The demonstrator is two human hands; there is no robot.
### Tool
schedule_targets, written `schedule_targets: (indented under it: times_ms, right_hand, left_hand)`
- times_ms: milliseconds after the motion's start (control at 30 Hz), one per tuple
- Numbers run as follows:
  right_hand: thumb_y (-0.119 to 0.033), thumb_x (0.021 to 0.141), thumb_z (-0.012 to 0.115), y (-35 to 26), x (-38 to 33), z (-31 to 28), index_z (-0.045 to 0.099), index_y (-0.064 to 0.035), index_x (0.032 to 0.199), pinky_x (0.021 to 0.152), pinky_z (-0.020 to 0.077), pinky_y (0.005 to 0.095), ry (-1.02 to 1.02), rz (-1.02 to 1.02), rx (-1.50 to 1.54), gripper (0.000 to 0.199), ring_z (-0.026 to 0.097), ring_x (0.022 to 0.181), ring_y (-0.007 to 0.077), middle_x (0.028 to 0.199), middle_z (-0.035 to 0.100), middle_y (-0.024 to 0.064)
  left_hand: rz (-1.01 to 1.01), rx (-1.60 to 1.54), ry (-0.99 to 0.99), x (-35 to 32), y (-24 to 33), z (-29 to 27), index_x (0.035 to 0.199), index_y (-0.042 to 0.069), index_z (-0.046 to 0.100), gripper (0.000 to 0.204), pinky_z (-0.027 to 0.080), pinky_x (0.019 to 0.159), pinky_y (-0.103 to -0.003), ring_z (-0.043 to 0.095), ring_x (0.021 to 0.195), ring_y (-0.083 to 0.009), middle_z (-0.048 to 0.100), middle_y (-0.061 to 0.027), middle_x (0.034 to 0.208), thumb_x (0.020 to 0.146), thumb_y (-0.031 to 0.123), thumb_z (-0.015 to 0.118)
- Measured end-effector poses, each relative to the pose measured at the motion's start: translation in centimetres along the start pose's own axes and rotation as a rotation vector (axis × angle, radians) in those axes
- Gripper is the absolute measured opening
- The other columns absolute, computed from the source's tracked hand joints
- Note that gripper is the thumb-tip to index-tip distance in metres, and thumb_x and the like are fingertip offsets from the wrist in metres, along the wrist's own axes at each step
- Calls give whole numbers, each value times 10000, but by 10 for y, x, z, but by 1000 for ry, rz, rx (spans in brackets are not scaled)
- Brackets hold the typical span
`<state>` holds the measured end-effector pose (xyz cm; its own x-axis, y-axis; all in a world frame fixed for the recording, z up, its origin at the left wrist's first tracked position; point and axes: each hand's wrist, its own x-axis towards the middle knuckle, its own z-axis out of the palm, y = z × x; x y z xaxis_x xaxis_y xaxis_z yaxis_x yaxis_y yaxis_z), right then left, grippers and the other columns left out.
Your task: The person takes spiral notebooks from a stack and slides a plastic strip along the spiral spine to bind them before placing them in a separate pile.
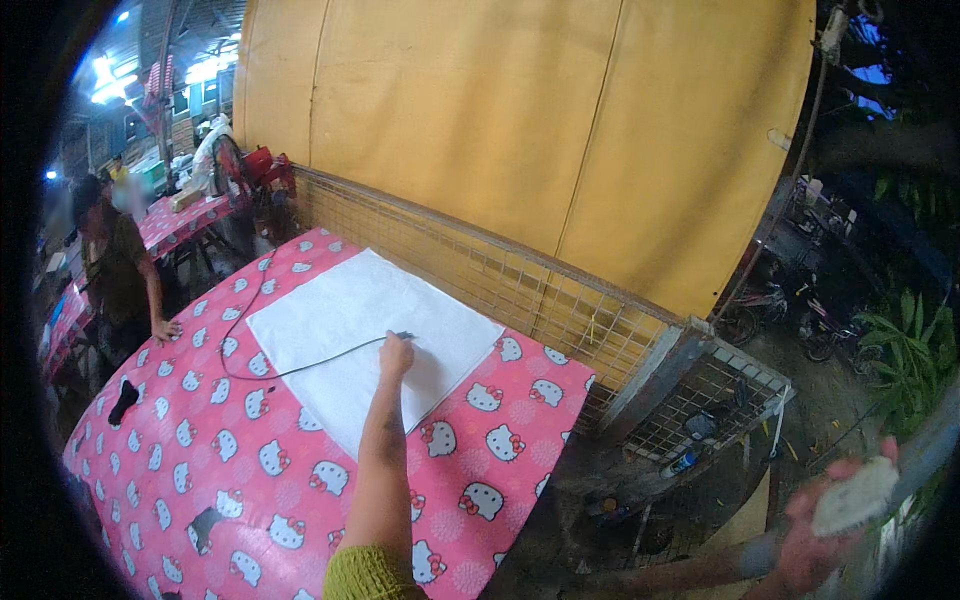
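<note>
Near the middle of the frame, left hand (396, 352) stretched forward over the counter (200, 440), fingers (400, 342) pinching the end of a thin black cable (300, 368). Cable lying in a long curve from the hand toward the left, crossing the white cloth (340, 310) and then going up along the pink cover. White cloth flat, rectangular, placed cornerwise in the upper part of the counter. Counter covered with a pink sheet printed with white cartoon cat faces; small dark object (124, 400) at its left edge.

In the lower right corner, right hand (835, 505) lifted away from the counter, fingers curled around a pale flat roundish thing (853, 495); too blurred to tell what kind.

Behind the counter, low wire mesh fence (480, 275) running diagonally, and above it a large yellow tarpaulin (520, 110) filling the upper centre. At the left, another person (115, 270) standing with one hand resting on the counter edge. Further in the upper left, a second counter with a pink cover (185, 218), red object (268, 168) and bright lamps under a roof. At the right, green plants (915, 360) and parked bicycles (790, 310) on dark ground.
</note>
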<state>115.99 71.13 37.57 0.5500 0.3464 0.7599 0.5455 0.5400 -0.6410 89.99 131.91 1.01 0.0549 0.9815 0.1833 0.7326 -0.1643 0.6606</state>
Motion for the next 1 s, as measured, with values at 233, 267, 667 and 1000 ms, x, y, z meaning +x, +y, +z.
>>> schedule_targets:
  times_ms: [233, 267, 667, 1000]
  right_hand:
    - [-485, 815, 654, -14, -6, -16, 358, -51, 1452, 744, 474, 416, -35, 101, 263, 826, 578, 920, 318, 1222, 570, 210]
    - [-489, 827, 630, -13, -4, -16, 369, -51, 1444, 758, 470, 430, -48, 112, 309, 800, 573, 934, 336, 1225, 568, 220]
    - [-683, 967, 281, -7, 13, -21, 497, -9, 1372, 840, 398, 463, -318, 439, 1046, 816, 507, 974, 396, 1131, 562, 291]
    - [-499, 755, 724, -11, 0, -3, 294, -45, 1491, 687, 488, 347, -103, 180, 362, 966, 588, 823, 239, 1185, 573, 173]
  left_hand:
    - [81, 234, 73, 17, -4, 11, 1192, -54, 553, 455, 530, 851, -514, 662, 988, -439, 680, -250, 1076, 926, 316, 576]
    - [-34, 178, 102, 14, -3, 7, 1179, -52, 557, 434, 531, 842, -518, 665, 976, -439, 683, -248, 1060, 923, 298, 578]
    - [-202, 164, -44, -2, -17, -38, 1412, 141, 467, 546, 508, 906, -535, 658, 1050, -429, 662, -277, 1141, 968, 459, 469]
    - [-322, -219, 204, -23, -26, -34, 897, -56, 675, 322, 575, 673, -439, 686, 667, -334, 692, -214, 773, 789, 246, 654]
